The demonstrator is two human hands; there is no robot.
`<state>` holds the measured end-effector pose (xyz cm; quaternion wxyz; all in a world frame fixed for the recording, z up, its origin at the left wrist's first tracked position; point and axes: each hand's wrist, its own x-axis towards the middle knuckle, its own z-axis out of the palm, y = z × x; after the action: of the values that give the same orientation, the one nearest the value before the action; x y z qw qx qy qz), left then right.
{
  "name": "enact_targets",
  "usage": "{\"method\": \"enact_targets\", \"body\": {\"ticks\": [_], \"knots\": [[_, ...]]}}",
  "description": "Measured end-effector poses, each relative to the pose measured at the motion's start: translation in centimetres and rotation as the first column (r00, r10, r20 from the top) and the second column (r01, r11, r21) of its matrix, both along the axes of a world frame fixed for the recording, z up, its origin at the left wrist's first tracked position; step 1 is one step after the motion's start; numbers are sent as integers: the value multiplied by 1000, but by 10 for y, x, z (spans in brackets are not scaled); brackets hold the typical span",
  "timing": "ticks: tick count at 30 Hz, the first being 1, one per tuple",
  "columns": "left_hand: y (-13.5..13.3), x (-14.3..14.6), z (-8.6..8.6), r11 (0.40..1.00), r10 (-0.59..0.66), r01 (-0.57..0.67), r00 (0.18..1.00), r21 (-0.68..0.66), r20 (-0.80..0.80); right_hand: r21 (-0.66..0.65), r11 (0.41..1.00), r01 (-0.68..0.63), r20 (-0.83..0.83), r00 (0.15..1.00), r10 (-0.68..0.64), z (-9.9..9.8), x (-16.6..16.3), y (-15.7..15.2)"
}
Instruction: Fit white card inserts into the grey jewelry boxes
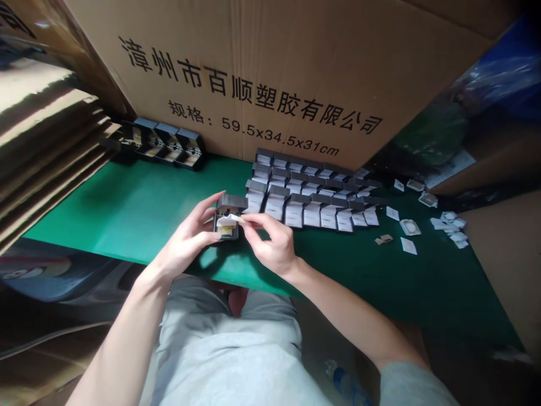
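My left hand (195, 230) grips a small black hinged box (232, 201) by its left side, just above the front of the green table. The box's lid is raised, and something yellowish shows inside. With thumb and forefinger, my right hand (270, 239) pinches a white insert piece (228, 220) at the box's opening. Whether the piece is partly inside the box cannot be made out. Right of my hands stand rows of open black boxes with white linings (303, 215).
Several open black boxes (189, 148) stand at the back left of the green table (105, 208). A large printed carton (253, 56) walls off the back. Stacked cardboard (46, 129) borders the left. Loose white pieces (408, 246) and small brown scraps (384, 239) lie at right.
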<state>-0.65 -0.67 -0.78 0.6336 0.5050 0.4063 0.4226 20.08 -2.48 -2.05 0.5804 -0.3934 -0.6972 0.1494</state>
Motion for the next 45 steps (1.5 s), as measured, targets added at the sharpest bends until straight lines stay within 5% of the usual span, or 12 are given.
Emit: {"method": "enact_targets", "body": {"ticks": [21,31,45], "knots": [[-3,7,6,989,-27,56,979,140,-201,35,999,31,408,912,-42,2,3,1],[-4,10,10,989,43,-4,964,150,-262,109,994,31,459,885,-78,0,2,1],[-6,15,16,981,138,-89,944,171,-300,-20,1000,-9,420,907,17,1,3,0]]}}
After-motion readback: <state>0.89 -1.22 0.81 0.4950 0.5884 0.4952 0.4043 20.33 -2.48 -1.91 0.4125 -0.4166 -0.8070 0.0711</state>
